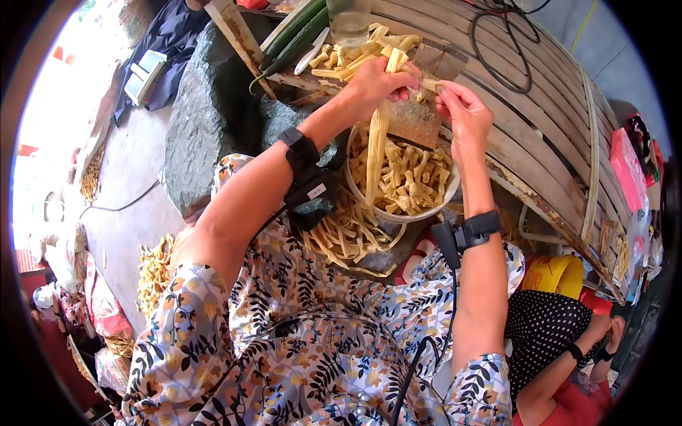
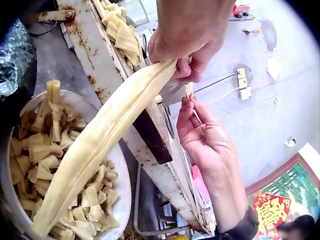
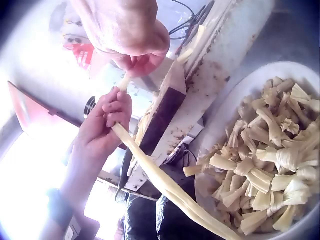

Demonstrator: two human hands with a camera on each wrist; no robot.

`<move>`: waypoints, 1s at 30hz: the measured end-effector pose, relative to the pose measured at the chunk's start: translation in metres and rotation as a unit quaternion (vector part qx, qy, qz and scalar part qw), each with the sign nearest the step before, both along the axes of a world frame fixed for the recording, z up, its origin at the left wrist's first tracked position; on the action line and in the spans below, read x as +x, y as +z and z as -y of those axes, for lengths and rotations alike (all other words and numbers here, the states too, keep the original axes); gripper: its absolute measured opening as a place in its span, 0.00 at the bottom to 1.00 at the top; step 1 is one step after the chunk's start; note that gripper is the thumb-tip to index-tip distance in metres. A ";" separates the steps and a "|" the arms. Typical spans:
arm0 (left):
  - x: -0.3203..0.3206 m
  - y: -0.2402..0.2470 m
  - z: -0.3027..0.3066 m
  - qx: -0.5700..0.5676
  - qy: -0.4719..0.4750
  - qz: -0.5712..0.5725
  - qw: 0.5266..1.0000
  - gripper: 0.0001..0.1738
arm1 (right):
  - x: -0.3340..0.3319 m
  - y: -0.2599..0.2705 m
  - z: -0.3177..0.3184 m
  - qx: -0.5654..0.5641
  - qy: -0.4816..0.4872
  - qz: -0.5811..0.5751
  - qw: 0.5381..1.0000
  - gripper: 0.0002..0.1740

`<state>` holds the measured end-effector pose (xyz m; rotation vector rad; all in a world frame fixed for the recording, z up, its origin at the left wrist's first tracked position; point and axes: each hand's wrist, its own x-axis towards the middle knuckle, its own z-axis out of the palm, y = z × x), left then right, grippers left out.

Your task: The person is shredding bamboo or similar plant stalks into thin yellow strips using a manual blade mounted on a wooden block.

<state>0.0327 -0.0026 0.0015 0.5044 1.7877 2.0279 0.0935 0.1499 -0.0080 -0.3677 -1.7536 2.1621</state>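
Note:
My left hand [image 1: 380, 84] grips a long pale yellow strip of tofu skin [image 1: 379, 145] above the wooden board [image 1: 419, 126]. The strip's long part hangs down over the white bowl [image 2: 123, 200]. To the right, my right hand [image 1: 465, 117] pinches the short end of the strip between thumb and fingertips. In the right wrist view both hands are close together, with a little of the strip [image 3: 122, 84] showing between them. Many knotted tofu skin pieces [image 1: 408, 177] fill the bowl. Part of the strip is hidden inside my left fingers.
Loose strips [image 1: 348, 238] lie under the bowl. On the slatted table [image 1: 511, 106] are cucumbers [image 1: 295, 39], a glass of liquid [image 1: 349, 25], more tofu skin pieces [image 1: 341, 67] and a black cable [image 1: 522, 78]. Another person [image 1: 561, 369] sits at the lower right, near a yellow bucket [image 1: 561, 275].

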 end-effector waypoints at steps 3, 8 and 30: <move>-0.009 -0.005 -0.004 -0.007 0.006 0.004 1.000 0.10 | -0.008 -0.004 -0.002 -0.018 -0.016 0.003 1.000 0.08; -0.016 -0.006 -0.005 -0.001 0.008 0.021 1.000 0.11 | -0.013 -0.004 -0.001 -0.044 -0.021 0.002 0.999 0.08; -0.025 -0.017 -0.010 -0.009 0.040 0.036 0.999 0.09 | -0.022 -0.011 -0.001 -0.044 -0.018 0.017 0.999 0.07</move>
